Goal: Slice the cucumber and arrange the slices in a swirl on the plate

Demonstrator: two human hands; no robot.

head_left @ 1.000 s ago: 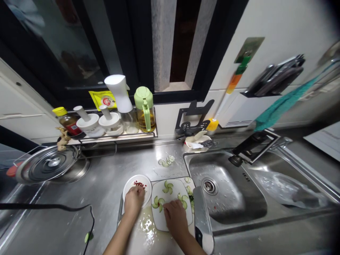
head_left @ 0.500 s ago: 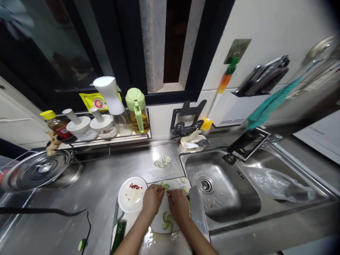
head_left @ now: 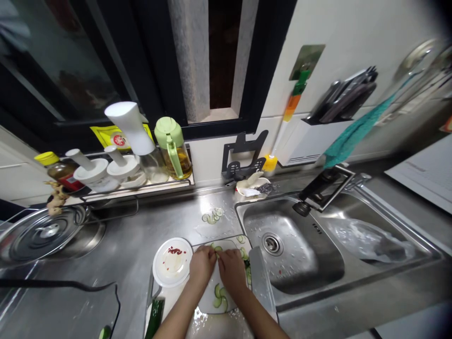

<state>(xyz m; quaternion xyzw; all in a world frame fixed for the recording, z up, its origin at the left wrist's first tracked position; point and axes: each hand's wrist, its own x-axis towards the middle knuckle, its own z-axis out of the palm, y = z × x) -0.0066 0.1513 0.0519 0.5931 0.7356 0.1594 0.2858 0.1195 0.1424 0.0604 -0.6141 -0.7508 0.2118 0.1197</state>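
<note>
My left hand [head_left: 202, 264] and my right hand [head_left: 231, 269] meet fingertip to fingertip over a pale plate-like board [head_left: 208, 303]. The fingers of both are pinched together at thin green cucumber slices [head_left: 218, 248], partly hidden by the fingertips. Nearer to me, between my forearms, several curved cucumber slices [head_left: 219, 296] lie in a pinwheel shape. More cucumber slices [head_left: 243, 252] lie beside my right hand. Left of my left hand is a round white lid or plate [head_left: 172, 264] with chopped red bits on it.
A cucumber piece [head_left: 155, 316] lies at the cutting board's left edge. Thin slices [head_left: 213, 216] lie on the steel counter behind. The sink [head_left: 296, 235] is on the right; a grey blade-like sheet [head_left: 261, 278] stands beside it. An oil jug [head_left: 173, 150] and jars fill the back-left rack.
The view has shifted slightly. My right hand's fingers have moved closer to my left hand's, and the fingertips now meet at the slices. The pinwheel of slices lies as before.
</note>
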